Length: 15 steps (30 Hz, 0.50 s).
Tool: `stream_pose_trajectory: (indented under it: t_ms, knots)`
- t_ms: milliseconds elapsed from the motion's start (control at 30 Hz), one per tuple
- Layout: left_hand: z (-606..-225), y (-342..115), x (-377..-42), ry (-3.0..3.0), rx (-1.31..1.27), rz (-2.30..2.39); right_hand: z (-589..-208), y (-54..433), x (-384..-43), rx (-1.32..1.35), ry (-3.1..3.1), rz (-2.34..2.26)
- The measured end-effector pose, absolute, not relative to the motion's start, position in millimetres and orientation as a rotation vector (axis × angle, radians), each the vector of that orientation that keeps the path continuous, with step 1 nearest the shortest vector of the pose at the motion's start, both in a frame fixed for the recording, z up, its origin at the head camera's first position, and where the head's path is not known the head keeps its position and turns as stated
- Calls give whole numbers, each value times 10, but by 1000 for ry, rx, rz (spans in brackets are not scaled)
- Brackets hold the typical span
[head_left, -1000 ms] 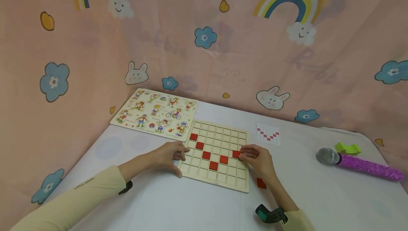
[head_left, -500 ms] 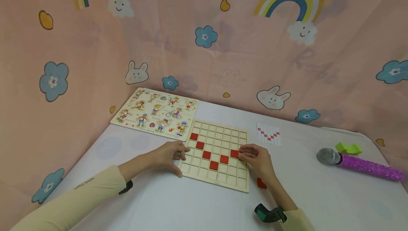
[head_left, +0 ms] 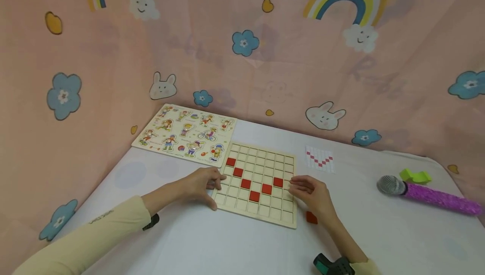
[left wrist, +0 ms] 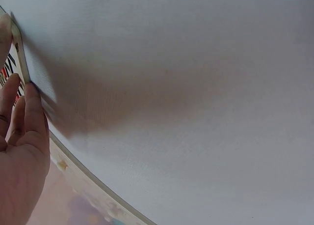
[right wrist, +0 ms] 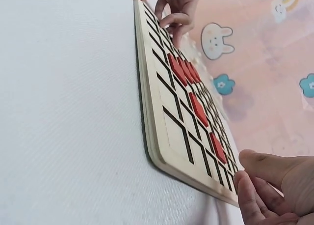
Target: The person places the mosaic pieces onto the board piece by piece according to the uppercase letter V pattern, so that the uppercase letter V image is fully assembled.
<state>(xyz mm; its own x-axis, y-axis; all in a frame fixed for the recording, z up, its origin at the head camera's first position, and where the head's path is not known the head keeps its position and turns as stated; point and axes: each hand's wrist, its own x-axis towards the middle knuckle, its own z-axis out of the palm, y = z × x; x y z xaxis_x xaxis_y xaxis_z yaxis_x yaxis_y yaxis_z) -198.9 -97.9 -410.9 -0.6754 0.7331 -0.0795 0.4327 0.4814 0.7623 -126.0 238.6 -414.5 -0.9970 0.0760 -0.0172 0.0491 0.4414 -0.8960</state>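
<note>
A pale wooden grid board [head_left: 265, 220] lies on the table. Several red square tiles [head_left: 254, 196] sit in its cells in a V shape. My left hand [head_left: 201, 184] holds the board at its left side, the thumb at the near corner and curled fingers on the left edge. At the right edge is my right hand [head_left: 312, 193], its fingers loosely bent with nothing between them, fingertips right at the rim. One tile [head_left: 278, 182] lies in a cell just left of those fingertips. Beside the right wrist, a loose red tile [head_left: 311, 217] rests on the cloth.
A small pattern card [head_left: 320, 159] with a red V lies behind the right hand. Behind the board's left side is a picture puzzle board [head_left: 182, 140]. To the right lie a purple microphone [head_left: 435, 198] and a green wavy block [head_left: 414, 177]. A printed pink curtain [head_left: 212, 56] hangs behind.
The rightmost tile shifted slightly left while my right fingers were on it. My right hand has let go and drawn back right to the board's edge. The left hand stays put.
</note>
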Motion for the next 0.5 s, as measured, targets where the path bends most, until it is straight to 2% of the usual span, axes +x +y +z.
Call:
stream_pose_trajectory:
  t_ms: [500]
  knots:
    - [-4089,-975,-1976,2358,983,1005,-4209,2799,-850,-148,-2642,1517]
